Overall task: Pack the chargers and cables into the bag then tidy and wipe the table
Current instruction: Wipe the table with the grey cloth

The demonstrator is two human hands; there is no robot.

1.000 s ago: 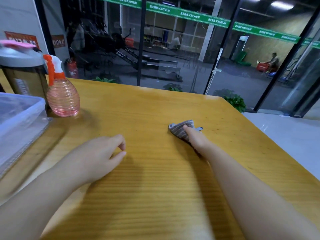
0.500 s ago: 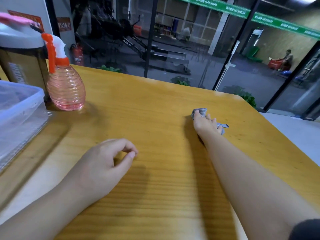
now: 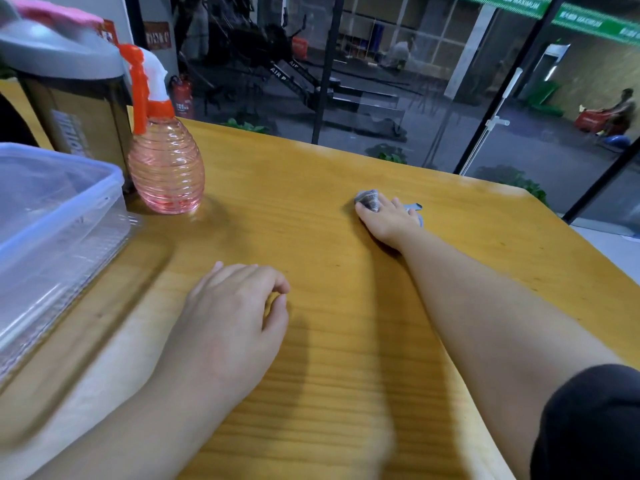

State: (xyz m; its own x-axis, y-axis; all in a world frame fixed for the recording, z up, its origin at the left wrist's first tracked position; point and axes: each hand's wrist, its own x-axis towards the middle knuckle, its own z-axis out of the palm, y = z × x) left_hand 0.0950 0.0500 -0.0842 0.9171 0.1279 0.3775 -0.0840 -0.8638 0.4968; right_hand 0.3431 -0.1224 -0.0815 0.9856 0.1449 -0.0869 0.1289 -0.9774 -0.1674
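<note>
Right hand (image 3: pixel 389 221) presses a bunched cloth (image 3: pixel 370 199) onto the table (image 3: pixel 311 188), fingers curled over it; left hand (image 3: pixel 235 306) rests nearby, fingers loosely curled, holding nothing.

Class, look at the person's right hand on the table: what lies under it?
Under the right hand lies a grey striped cloth, bunched beyond the fingers and showing again at the hand's far side, on the wooden table. The part beneath the palm is covered.

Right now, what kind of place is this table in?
Probably the front area of a gym. Past the glass wall stands dark exercise equipment, and a green banner reads MAXIMUM. The right hand presses a cloth on the wooden table.
</note>
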